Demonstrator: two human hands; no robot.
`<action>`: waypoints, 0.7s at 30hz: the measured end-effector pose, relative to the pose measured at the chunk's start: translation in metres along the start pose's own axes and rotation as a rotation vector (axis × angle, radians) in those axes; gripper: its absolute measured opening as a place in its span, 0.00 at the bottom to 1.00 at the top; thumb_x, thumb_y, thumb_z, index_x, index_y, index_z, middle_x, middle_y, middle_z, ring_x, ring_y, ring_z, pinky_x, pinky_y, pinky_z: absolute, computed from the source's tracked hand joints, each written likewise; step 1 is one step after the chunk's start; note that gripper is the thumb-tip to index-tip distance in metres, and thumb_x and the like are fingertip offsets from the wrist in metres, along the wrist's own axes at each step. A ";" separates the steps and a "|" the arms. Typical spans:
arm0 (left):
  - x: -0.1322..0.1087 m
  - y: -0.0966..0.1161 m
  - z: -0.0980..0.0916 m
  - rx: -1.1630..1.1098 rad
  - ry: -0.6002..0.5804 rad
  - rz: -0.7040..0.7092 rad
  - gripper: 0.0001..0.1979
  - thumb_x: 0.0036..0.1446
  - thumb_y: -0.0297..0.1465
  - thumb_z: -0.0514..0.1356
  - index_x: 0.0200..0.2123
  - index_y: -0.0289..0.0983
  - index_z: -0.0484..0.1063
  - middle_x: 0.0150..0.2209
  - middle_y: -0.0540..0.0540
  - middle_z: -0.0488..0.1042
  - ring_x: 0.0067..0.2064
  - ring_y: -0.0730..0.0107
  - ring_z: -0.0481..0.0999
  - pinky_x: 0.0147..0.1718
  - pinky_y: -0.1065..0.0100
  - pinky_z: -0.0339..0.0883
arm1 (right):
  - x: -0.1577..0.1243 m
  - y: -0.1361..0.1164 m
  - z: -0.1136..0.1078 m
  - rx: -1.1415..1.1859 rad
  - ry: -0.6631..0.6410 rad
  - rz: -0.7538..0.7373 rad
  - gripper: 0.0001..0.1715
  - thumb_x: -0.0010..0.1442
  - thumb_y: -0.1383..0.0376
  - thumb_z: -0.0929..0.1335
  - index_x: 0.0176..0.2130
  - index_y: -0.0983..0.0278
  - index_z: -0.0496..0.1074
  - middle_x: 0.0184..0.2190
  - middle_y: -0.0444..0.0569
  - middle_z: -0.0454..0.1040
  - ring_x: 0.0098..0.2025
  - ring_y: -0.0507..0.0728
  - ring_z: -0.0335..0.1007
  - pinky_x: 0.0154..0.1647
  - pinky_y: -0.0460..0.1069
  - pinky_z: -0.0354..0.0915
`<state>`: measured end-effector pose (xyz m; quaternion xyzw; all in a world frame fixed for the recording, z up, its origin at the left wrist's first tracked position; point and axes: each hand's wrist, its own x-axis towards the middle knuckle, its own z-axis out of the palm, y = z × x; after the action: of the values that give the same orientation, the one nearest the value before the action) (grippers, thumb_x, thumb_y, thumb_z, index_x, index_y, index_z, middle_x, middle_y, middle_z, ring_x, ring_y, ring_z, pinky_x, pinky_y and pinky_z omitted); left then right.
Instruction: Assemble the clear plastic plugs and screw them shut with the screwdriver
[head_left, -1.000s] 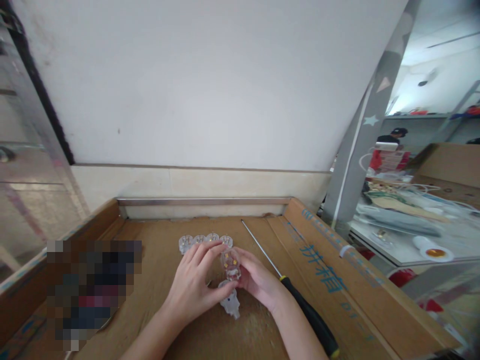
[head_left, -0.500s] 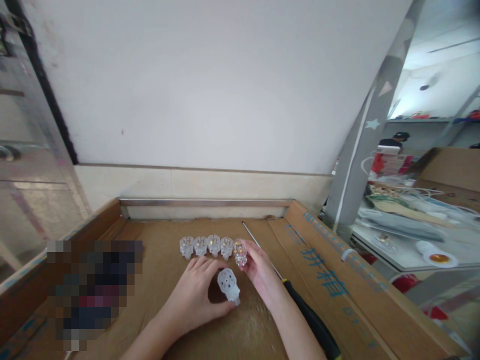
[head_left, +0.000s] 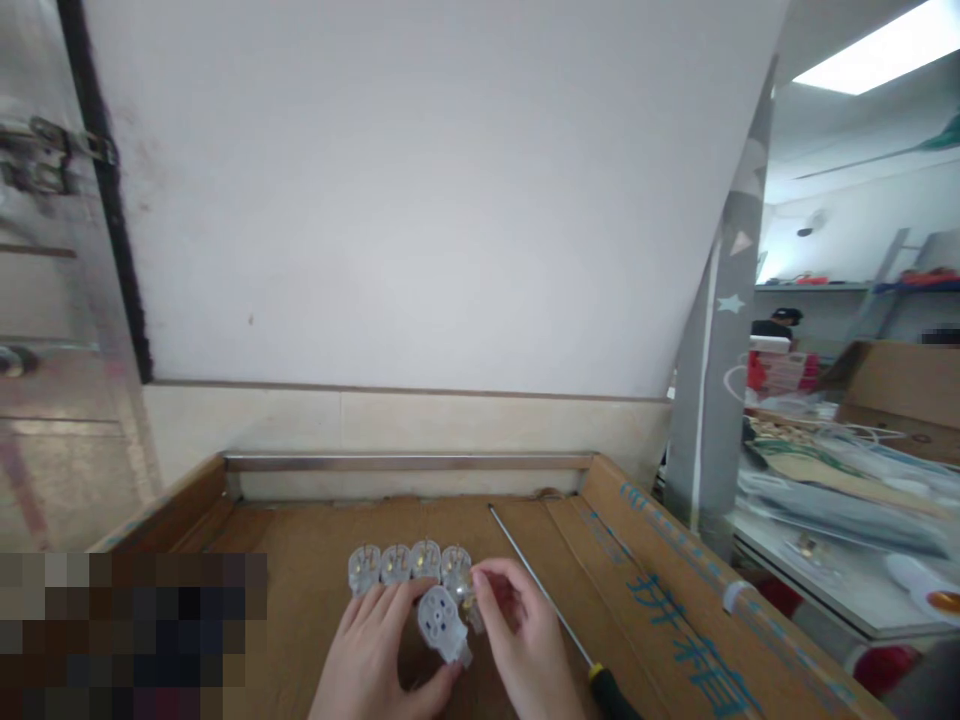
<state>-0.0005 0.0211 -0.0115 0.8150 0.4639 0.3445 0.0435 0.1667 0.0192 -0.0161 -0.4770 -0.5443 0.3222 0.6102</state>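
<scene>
My left hand is closed around the edge of a whitish plastic plug cover, whose round face with several holes is turned up toward me. In my right hand is a clear plastic plug housing with brassy metal inside, pinched between thumb and fingers and partly hidden by them. It is close against the cover's right side; I cannot tell whether they touch. Just beyond my hands stands a row of several similar clear plug housings with metal pins pointing up.
A screwdriver with a black and yellow handle lies right of my right hand, its shaft pointing away. Cardboard lines the work surface, with raised sides. Behind is a white wall. At right, a cluttered table and a distant person.
The view has tilted upward, so everything sits lower. My right hand has brought its clear housing nearer to the cover in my left hand. The row of housings stays in place.
</scene>
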 end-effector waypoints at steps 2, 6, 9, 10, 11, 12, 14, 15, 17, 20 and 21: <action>0.000 0.005 -0.001 -0.004 0.012 -0.031 0.21 0.45 0.33 0.63 0.45 0.42 0.68 0.41 0.47 0.76 0.42 0.57 0.75 0.41 0.59 0.68 | -0.005 -0.007 0.003 -0.252 0.017 -0.183 0.11 0.59 0.58 0.63 0.34 0.61 0.71 0.31 0.47 0.72 0.33 0.54 0.69 0.35 0.46 0.65; -0.003 0.008 0.000 -0.008 0.033 -0.033 0.22 0.44 0.30 0.62 0.46 0.41 0.67 0.41 0.46 0.77 0.42 0.58 0.75 0.40 0.59 0.68 | -0.013 -0.016 0.009 -0.508 0.093 -0.540 0.07 0.61 0.65 0.61 0.35 0.60 0.67 0.29 0.46 0.70 0.31 0.53 0.69 0.31 0.45 0.64; -0.003 0.008 0.000 -0.006 0.049 -0.015 0.21 0.45 0.29 0.61 0.46 0.41 0.66 0.40 0.46 0.77 0.41 0.58 0.75 0.39 0.58 0.68 | -0.015 -0.019 0.013 -0.531 0.118 -0.639 0.07 0.62 0.68 0.60 0.38 0.60 0.66 0.29 0.45 0.70 0.32 0.52 0.69 0.32 0.45 0.65; -0.003 0.008 0.000 -0.013 0.052 -0.009 0.21 0.45 0.29 0.61 0.46 0.41 0.66 0.40 0.46 0.76 0.40 0.58 0.75 0.39 0.59 0.68 | -0.016 -0.019 0.013 -0.532 0.099 -0.630 0.07 0.62 0.68 0.60 0.38 0.60 0.66 0.29 0.45 0.69 0.32 0.52 0.68 0.33 0.45 0.65; -0.002 0.009 0.000 -0.024 0.052 -0.003 0.21 0.46 0.28 0.61 0.46 0.41 0.66 0.40 0.46 0.76 0.40 0.59 0.75 0.39 0.59 0.68 | -0.016 -0.019 0.014 -0.532 0.072 -0.612 0.07 0.62 0.68 0.60 0.37 0.60 0.65 0.29 0.45 0.69 0.32 0.52 0.68 0.32 0.45 0.65; -0.002 0.009 0.000 -0.037 0.051 0.003 0.21 0.46 0.27 0.60 0.46 0.42 0.65 0.40 0.46 0.76 0.40 0.59 0.75 0.39 0.59 0.68 | -0.016 -0.018 0.014 -0.530 0.040 -0.586 0.07 0.62 0.68 0.60 0.37 0.60 0.65 0.29 0.45 0.69 0.32 0.52 0.68 0.32 0.45 0.65; -0.002 0.009 0.001 -0.062 0.048 0.006 0.21 0.46 0.27 0.60 0.46 0.42 0.65 0.40 0.47 0.76 0.40 0.60 0.75 0.39 0.59 0.68 | -0.016 -0.016 0.015 -0.523 -0.008 -0.537 0.07 0.62 0.67 0.59 0.36 0.60 0.65 0.30 0.45 0.69 0.32 0.52 0.68 0.32 0.45 0.65; -0.002 0.008 0.002 -0.070 0.053 -0.001 0.21 0.46 0.27 0.60 0.46 0.42 0.65 0.40 0.47 0.76 0.41 0.60 0.75 0.39 0.59 0.68 | -0.016 -0.016 0.015 -0.514 -0.017 -0.520 0.07 0.63 0.67 0.59 0.36 0.60 0.65 0.30 0.45 0.69 0.32 0.52 0.68 0.32 0.45 0.65; -0.003 0.007 0.004 -0.080 0.071 -0.017 0.21 0.47 0.27 0.60 0.46 0.41 0.64 0.41 0.46 0.75 0.42 0.59 0.74 0.40 0.57 0.68 | -0.017 -0.016 0.015 -0.493 -0.024 -0.501 0.08 0.63 0.67 0.59 0.36 0.60 0.65 0.30 0.45 0.70 0.32 0.52 0.68 0.32 0.45 0.65; -0.004 0.005 0.006 -0.105 0.077 -0.024 0.21 0.47 0.27 0.60 0.47 0.41 0.64 0.42 0.44 0.75 0.43 0.58 0.74 0.41 0.56 0.68 | -0.019 -0.018 0.016 -0.472 -0.018 -0.502 0.08 0.63 0.67 0.59 0.36 0.60 0.66 0.30 0.45 0.69 0.31 0.52 0.68 0.31 0.44 0.65; -0.004 0.005 0.006 -0.116 0.073 -0.027 0.21 0.48 0.27 0.59 0.47 0.41 0.64 0.42 0.44 0.75 0.43 0.58 0.74 0.41 0.57 0.68 | -0.019 -0.019 0.016 -0.473 -0.016 -0.502 0.08 0.63 0.67 0.59 0.36 0.59 0.66 0.30 0.44 0.69 0.31 0.51 0.68 0.32 0.44 0.65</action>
<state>0.0059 0.0165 -0.0163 0.7918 0.4552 0.3997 0.0781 0.1446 -0.0013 -0.0058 -0.4541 -0.7091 0.0305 0.5385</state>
